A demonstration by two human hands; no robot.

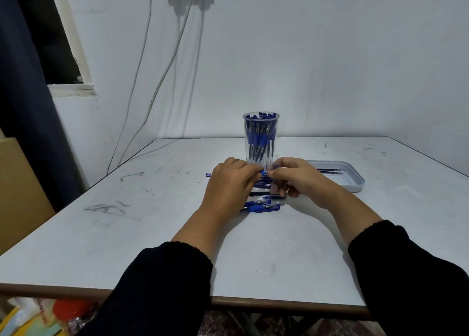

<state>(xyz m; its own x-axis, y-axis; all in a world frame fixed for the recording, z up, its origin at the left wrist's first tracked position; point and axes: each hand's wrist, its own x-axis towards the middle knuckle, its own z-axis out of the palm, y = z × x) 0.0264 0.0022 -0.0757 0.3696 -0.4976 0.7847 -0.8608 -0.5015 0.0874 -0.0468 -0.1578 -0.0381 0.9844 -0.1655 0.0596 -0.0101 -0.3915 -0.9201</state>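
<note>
Pen assembly at a white surface [152,234], head view.

The left hand [232,180] and right hand [297,178] meet in front of the cup [261,137]. Each has its fingertips curled in to pinch one end of a short blue pen [265,173], held level just above the surface. Most of the pen is hidden by the fingers, so it cannot be told whether a cap is being pressed on or the barrel closed. The lower fingers of the right hand are curled near a dark item on the surface; whether they grip it cannot be told.

Progress, as judged: well advanced. The cup stands upright and is packed with blue pens. Left to do: the pen in hand; a row of loose pens [264,207] lying on the surface just below and under the hands; a small blue cap [208,175] lying alone to the left. Only two thin dark refills [330,171] lie in the tray [355,183] at right, which suggests that few pens remain to be filled.
</note>
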